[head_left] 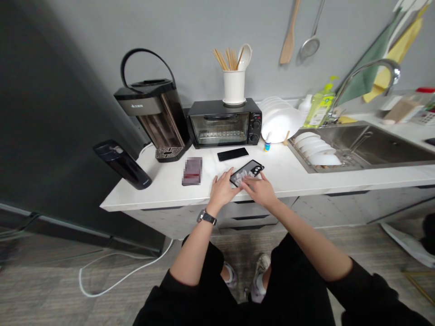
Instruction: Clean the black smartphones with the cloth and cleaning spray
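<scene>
A phone case (243,171) with a black rim, a pale flower-like pattern and round camera holes lies at a slant at the counter's front, back side up. At its left end my left hand (222,191), with a watch on the wrist, grips the edge between fingers and thumb. My right hand (262,192) is closed on its lower right edge, fingers over the pattern. Part of the case is hidden under the fingers. Just behind it a black phone (233,154) lies flat. To the left is a blurred-out, purplish packet (192,171).
A dark thermos bottle (122,164) and a water dispenser (159,117) stand left. Behind are a toaster oven (224,124) bearing a utensil holder (234,86), white plates (280,120) and a small blue-labelled bottle (268,142). A sink (384,140) with bowls lies right.
</scene>
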Demonstrator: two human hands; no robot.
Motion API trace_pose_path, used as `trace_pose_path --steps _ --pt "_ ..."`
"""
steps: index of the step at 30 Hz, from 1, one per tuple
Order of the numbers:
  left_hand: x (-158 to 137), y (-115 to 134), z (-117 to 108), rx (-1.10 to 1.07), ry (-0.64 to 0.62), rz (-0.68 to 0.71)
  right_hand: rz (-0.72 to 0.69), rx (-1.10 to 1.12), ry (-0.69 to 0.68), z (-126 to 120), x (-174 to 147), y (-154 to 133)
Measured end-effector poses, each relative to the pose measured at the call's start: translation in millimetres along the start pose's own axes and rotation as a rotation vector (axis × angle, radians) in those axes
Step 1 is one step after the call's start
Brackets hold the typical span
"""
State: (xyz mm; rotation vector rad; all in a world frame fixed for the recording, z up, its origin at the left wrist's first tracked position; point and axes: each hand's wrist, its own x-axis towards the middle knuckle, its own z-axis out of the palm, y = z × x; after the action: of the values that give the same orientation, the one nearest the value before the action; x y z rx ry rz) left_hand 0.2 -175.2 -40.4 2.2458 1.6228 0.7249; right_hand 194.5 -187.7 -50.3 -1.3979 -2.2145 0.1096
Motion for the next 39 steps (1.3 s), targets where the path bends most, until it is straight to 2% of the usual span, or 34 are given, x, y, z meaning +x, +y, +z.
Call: trace_pose_path --steps 3,5,7,9,12,15,19,23,27,30,34,37,39 --pt "1.0 1.5 0.7 -0.003 0.010 -0.001 0.097 -0.115 0.056 -1.6 16.1 26.6" --pt "1.9 1.4 1.1 0.000 0.004 -0.005 0.162 -0.172 0.091 3.9 30.3 29.7" --pt "2.7 0.4 1.5 0.003 0.002 -0.008 0.187 -0.191 0.098 12.2 40.5 18.6" --pt "3.1 -1.2 1.5 0.006 -0.003 -0.014 0.152 -0.175 0.084 19.8 41.7 -2.0" --pt "2.1 -3.3 0.3 0.008 -0.024 -0.004 0.039 -0.087 0.049 22.8 25.2 -33.0" --pt "0.1 -3.1 -1.6 0.011 -0.047 0.031 -0.008 0.015 0.037 15.8 0.6 -44.1" --pt "-0.6 1.5 -2.2 0.012 -0.020 0.009 0.048 0.009 0.050 5.2 -7.8 -21.4" --pt "0.5 4.9 -1.3 0.018 -0.013 -0.005 0.148 -0.134 0.103 5.0 19.1 10.6" --pt "1.7 3.3 -0.5 0.011 -0.009 -0.005 0.240 -0.214 0.098 12.8 45.8 8.5" --pt "1.6 0.6 -0.4 0.012 -0.007 -0.012 0.165 -0.187 0.041 16.9 41.8 -15.0" --pt "-1.2 -0.4 -1.5 0.017 -0.026 0.019 -0.010 -0.058 -0.010 10.2 7.9 -35.1" --pt "-2.6 2.0 -1.8 0.017 -0.021 0.028 -0.020 -0.034 -0.022 -0.5 -8.1 -20.6" --pt "-2.3 4.1 -1.5 0.019 -0.016 0.009 0.019 -0.080 -0.014 -5.5 -4.0 -1.4"
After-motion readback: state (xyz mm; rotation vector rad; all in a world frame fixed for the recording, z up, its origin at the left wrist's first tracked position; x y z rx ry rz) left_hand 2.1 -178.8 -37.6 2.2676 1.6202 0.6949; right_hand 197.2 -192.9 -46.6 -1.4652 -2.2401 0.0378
